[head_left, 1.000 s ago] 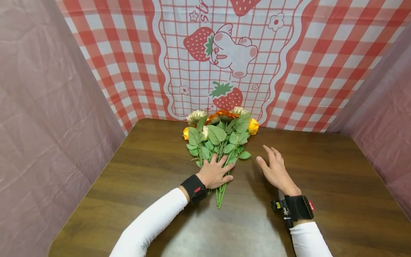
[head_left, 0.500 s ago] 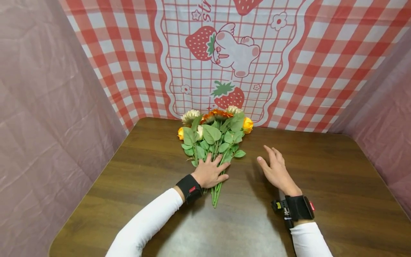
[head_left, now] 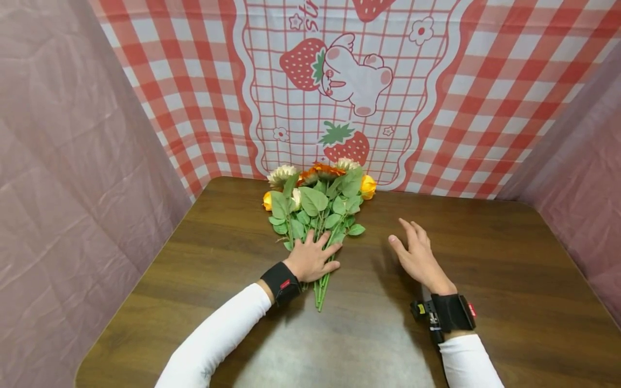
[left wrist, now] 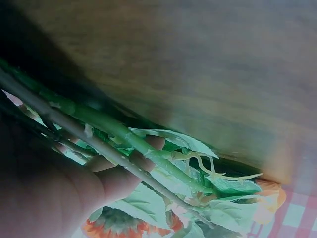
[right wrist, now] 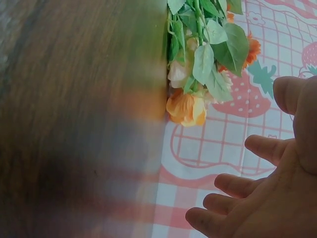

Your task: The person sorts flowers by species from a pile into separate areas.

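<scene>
A bunch of flowers with orange, yellow and cream heads lies on the table, stems toward the person. My left hand lies over the green stems, palm down with fingers spread. Close up in the left wrist view, several stems run along the palm side of the left hand, partly covering its fingers. To the right of the bunch, my right hand stays apart from it, fingers extended and holding nothing. The right wrist view shows that hand beside a yellow flower.
The brown wooden table carries the flowers. A red-and-white checked cloth with strawberries hangs behind its far edge, close to the flower heads. Pinkish curtains flank the table on both sides.
My left hand and the flowers have moved together a little to the left across the table. The right hand has kept its place and pose.
</scene>
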Motion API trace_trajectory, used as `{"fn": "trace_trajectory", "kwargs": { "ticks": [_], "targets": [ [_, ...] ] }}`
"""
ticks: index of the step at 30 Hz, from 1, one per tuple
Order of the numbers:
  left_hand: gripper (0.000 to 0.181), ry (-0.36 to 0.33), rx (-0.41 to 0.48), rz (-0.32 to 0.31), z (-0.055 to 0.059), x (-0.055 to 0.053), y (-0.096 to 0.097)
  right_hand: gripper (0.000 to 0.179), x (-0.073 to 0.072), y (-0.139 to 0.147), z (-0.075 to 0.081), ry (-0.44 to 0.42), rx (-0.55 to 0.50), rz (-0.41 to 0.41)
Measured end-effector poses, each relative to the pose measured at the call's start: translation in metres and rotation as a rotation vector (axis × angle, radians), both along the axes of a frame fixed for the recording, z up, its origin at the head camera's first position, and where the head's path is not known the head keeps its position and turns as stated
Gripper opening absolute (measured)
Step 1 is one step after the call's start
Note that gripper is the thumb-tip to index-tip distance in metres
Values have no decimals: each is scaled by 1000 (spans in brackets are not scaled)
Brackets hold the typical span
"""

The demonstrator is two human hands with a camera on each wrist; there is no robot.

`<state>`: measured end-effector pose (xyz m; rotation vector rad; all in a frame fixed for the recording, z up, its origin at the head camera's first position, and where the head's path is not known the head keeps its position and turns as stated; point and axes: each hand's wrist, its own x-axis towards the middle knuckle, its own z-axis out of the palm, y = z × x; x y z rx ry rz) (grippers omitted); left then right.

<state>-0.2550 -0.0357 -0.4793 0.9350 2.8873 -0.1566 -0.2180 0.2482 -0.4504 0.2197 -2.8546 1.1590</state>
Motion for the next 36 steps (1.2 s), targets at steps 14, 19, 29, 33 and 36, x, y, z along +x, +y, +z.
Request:
{"fn": "trace_trajectory", "kwargs": {
  "ticks": [14, 19, 29, 33, 36],
  "targets": [
    [60, 3, 37, 9, -3, -3, -14, 70, 1, 1, -1, 4, 4, 10],
    [59, -3, 58, 13, -3, -3, -21, 70, 2, 1, -1, -4, 3, 12],
    [59, -6, 51, 29, -1, -4, -31, 70, 2, 0, -3, 7, 4, 6],
    [59, 15, 46, 33, -3, -5, -35, 69, 1, 0, -4, 20, 6, 2],
    [58, 21, 46, 37, -4, -5, -37, 69, 2, 0, -3, 21, 6, 3]
  ]
}}
